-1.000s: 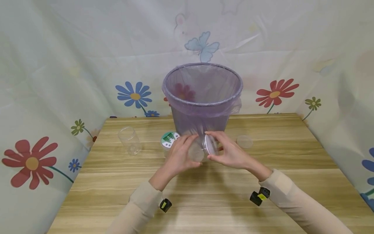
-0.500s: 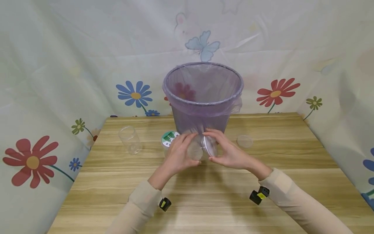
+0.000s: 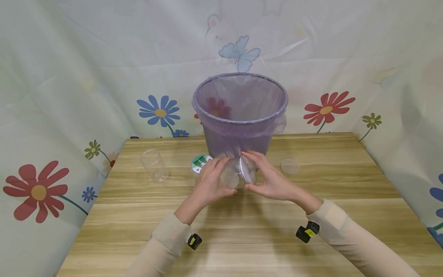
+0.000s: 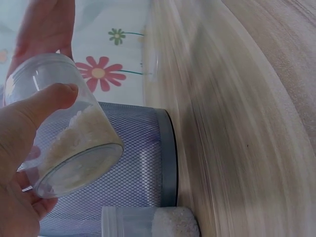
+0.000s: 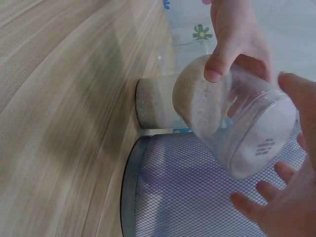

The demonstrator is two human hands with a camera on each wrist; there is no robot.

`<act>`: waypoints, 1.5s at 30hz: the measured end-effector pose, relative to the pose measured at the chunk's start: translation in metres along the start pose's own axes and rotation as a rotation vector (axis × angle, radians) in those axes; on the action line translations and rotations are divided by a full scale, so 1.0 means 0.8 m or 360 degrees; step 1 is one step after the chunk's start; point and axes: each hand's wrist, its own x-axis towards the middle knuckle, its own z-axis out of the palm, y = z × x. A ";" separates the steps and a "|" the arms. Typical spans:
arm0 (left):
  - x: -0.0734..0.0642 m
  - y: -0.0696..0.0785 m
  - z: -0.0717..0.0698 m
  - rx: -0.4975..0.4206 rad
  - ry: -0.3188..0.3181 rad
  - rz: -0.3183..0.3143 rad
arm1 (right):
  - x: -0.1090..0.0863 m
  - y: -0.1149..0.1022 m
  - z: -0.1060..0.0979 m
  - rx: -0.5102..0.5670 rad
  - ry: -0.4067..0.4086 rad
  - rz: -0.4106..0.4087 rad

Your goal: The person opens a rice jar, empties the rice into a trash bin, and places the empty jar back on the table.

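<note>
In the head view, my left hand (image 3: 212, 180) grips a clear jar (image 3: 230, 177) in front of the bin, fingers on one side and thumb on the other. Pale grains lie in the closed end of this tilted jar (image 4: 81, 140), as the left wrist view shows. My right hand (image 3: 271, 177) curls its fingers and thumb around the jar's lid (image 3: 243, 169). From the right wrist, small dark print shows on the whitish lid face (image 5: 266, 138). Just left of my left hand stands another jar (image 3: 199, 163) with a green-and-white label on top, partly hidden; it also contains pale grains.
Behind my hands stands a mesh bin (image 3: 238, 142) lined with a thin purple bag (image 3: 242, 129). A clear cup-like container (image 3: 154, 165) is on the table at the left. A clear flat disc (image 3: 290, 166) lies to the right. Flowered sheeting (image 3: 159, 77) encloses the table.
Both hands stay around the same jar and lid, which shift very slightly to the left. The objects on the table stay where they were.
</note>
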 end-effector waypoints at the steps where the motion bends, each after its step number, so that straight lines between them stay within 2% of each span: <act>1: 0.000 0.000 0.000 0.0003 0.0003 0.0002 | 0.000 -0.001 0.000 -0.0017 0.0010 0.0022; 7: 0.000 0.000 -0.001 0.0000 0.0019 0.0026 | 0.000 -0.002 -0.001 -0.0097 0.0047 0.0153; 13: 0.000 0.001 0.000 0.0014 0.0053 0.0057 | 0.003 -0.006 -0.003 -0.0089 0.0036 0.0389; 17: 0.000 0.003 0.000 0.0015 0.0077 0.0070 | 0.006 -0.010 -0.004 -0.0095 0.0027 0.0451; 25: -0.001 0.007 -0.001 0.0021 0.0077 0.0060 | 0.008 -0.013 -0.004 -0.0142 0.0020 0.0440; 33: -0.002 0.006 0.000 0.0028 0.0084 0.0068 | 0.006 -0.011 -0.002 -0.0031 0.0002 0.0348; 39: -0.002 0.005 -0.001 0.0039 0.0093 0.0088 | 0.004 -0.009 -0.003 0.0046 -0.0007 0.0214; 45: -0.003 0.005 -0.001 0.0043 0.0082 0.0069 | 0.003 -0.008 -0.004 0.0028 -0.0012 0.0068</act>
